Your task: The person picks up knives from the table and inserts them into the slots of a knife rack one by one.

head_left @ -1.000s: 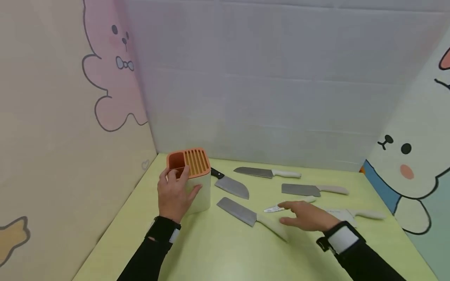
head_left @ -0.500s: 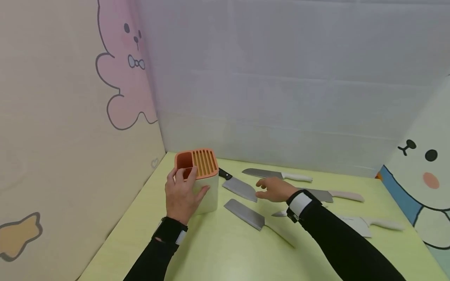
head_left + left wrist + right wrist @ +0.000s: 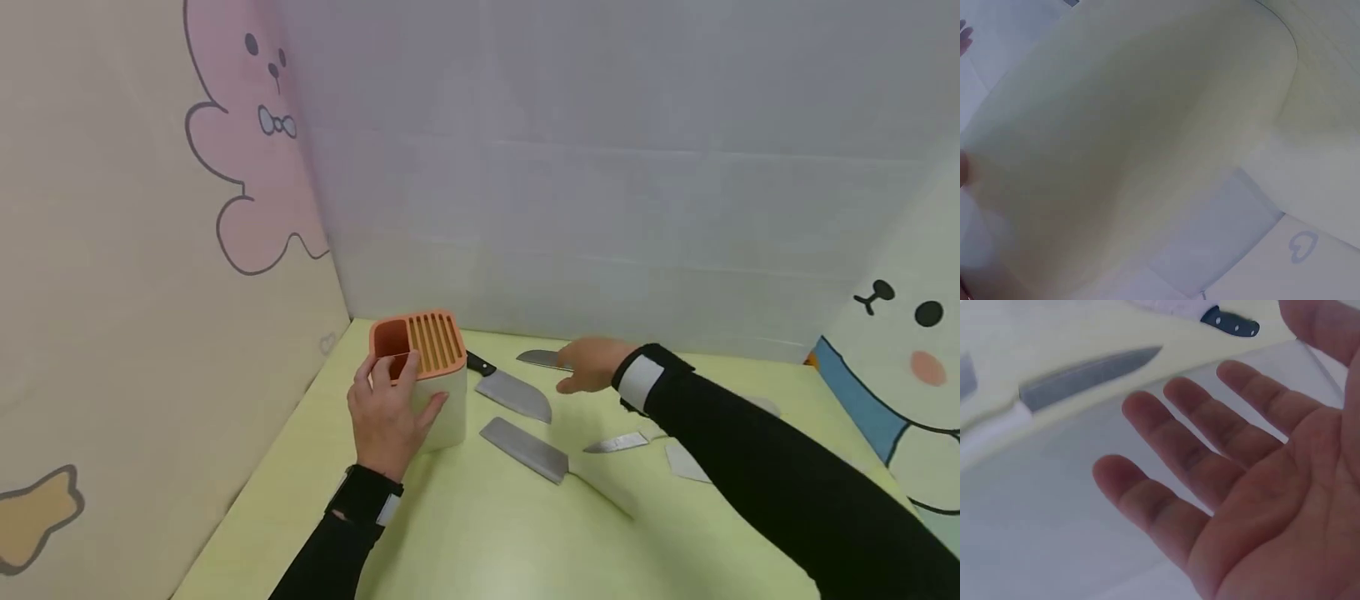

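Left hand (image 3: pixel 386 417) wrapped round the near side of the knife block (image 3: pixel 427 379), fingers (image 3: pixel 408 367) curled over its orange slotted top, thumb against the white wall at 3 o'clock of the palm. Right hand (image 3: pixel 592 364) released, fingers (image 3: pixel 1210 431) spread and straight in the right wrist view, grasping nothing, poised over the long knife (image 3: pixel 542 359) at the back of the worktop (image 3: pixel 480 533), its white handle hidden under the palm in the head view; touching or just above, impossible to tell. Block standing upright near the far left corner of the worktop, at 9 o'clock of the right hand. Black-handled cleaver (image 3: pixel 513 392) just beside the block at its 3 o'clock, blade pointing toward 4 o'clock. Second cleaver (image 3: pixel 525 450) nearer, at 5 o'clock of the block, pale handle trailing toward 4 o'clock. Small knife (image 3: pixel 617 443) at 6 o'clock of the right hand, partly under the black sleeve (image 3: pixel 765 475). Cartoon-printed walls (image 3: pixel 150 250) closing in left and right, plain grey panel behind.
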{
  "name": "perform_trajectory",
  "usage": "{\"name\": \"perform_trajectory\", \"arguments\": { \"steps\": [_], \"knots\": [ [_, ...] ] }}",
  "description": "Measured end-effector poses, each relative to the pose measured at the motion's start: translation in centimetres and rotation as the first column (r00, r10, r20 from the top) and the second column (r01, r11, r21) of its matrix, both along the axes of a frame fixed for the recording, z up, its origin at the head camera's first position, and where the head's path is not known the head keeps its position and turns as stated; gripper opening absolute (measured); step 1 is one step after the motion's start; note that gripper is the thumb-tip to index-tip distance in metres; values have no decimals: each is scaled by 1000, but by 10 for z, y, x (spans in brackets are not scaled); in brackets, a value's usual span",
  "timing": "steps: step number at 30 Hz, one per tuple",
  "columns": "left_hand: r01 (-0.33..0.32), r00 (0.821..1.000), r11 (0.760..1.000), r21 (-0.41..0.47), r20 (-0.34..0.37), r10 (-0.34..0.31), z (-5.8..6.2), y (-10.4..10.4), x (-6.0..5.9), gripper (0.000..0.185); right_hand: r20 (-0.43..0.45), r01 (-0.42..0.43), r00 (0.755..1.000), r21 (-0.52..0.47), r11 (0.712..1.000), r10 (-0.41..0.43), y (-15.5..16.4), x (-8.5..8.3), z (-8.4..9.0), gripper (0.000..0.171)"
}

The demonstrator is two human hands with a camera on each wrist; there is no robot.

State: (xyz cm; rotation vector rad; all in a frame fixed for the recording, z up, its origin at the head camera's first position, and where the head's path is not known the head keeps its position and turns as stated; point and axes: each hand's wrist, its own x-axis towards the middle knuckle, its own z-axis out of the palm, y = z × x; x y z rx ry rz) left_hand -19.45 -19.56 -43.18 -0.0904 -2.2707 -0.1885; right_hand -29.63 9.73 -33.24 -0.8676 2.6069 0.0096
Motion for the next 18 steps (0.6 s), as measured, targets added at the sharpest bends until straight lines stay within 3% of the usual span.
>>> {"name": "perform_trajectory", "arguments": {
  "steps": [5,8,11,18],
  "knots": [
    [2,1000,1000,-11,-12,-2,1,0,2,77,-50,-21,998,73,997,25,-12,-5,39,53],
    [6,1000,1000,-20,-10,-6,2,-1,5,77,-88,-29,996,59,998,34,-28,-9,46,54],
    [4,1000,1000,-27,13,-3,4,-3,8,77,-129,-41,991,15,999,42,-45,-17,35,54],
    [2,999,1000,1,35,-2,3,5,20,76,-221,-7,975,-155,988,-28,-66,-29,-20,41]
  ]
}}
